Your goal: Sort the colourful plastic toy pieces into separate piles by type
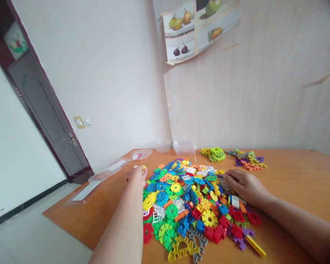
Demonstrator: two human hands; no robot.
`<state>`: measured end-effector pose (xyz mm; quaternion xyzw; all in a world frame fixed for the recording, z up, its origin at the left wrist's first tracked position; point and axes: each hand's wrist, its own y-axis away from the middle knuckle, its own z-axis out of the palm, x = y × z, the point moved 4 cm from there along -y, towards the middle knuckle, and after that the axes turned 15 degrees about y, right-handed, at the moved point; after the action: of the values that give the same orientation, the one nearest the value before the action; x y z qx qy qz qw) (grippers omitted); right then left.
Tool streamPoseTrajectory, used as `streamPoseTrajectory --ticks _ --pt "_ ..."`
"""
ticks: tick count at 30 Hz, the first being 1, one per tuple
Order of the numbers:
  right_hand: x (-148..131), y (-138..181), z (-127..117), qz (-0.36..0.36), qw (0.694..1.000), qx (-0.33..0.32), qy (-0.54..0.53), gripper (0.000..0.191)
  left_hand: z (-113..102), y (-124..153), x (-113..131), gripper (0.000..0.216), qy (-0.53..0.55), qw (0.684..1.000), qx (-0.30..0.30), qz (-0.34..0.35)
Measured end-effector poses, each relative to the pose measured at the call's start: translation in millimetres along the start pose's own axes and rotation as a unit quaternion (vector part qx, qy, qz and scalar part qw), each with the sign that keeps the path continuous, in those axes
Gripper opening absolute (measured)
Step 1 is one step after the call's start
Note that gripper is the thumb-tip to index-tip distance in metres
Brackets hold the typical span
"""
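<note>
A big heap of coloured plastic building pieces (192,201) lies on the orange wooden table (297,176): round gear-like discs, small squares, white window pieces. My left hand (137,176) reaches to the heap's far left edge, fingers curled around a small yellow piece (143,168). My right hand (243,185) rests palm down on the heap's right side, fingers stretched toward the pieces and touching them. Both forearms come in from the bottom of the view.
A joined green and yellow cluster (213,153) and a flat multicoloured assembly (249,160) lie farther back. Clear plastic tubs (184,146) stand by the wall. A clear lid (139,154) and a long clear tray (99,179) lie at the table's left edge. A dark door (44,110) stands left.
</note>
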<state>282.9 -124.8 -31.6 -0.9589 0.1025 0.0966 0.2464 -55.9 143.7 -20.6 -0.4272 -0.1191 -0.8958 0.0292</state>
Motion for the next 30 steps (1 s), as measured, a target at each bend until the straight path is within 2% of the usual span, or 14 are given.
streamPoseTrajectory --ticks 3,8,16,25,30 --pt "1 0 0 0.0 1.0 0.0 -0.005 0.038 -3 -7 -2 0.037 0.027 0.999 0.017 -0.005" --pt "1 0 1 0.002 1.0 -0.003 0.002 0.038 0 -10 -2 0.038 0.054 0.998 0.013 0.008" --pt "0 0 -1 -0.004 1.0 -0.001 0.005 0.041 1 -9 0 0.022 0.052 0.999 -0.009 0.009" --pt "1 0 1 0.001 1.0 -0.001 -0.003 0.039 1 -3 1 0.046 0.018 1.0 -0.015 -0.021" --pt "0 0 0 0.0 1.0 0.004 -0.007 0.038 1 0 1 0.048 -0.001 0.999 -0.017 -0.029"
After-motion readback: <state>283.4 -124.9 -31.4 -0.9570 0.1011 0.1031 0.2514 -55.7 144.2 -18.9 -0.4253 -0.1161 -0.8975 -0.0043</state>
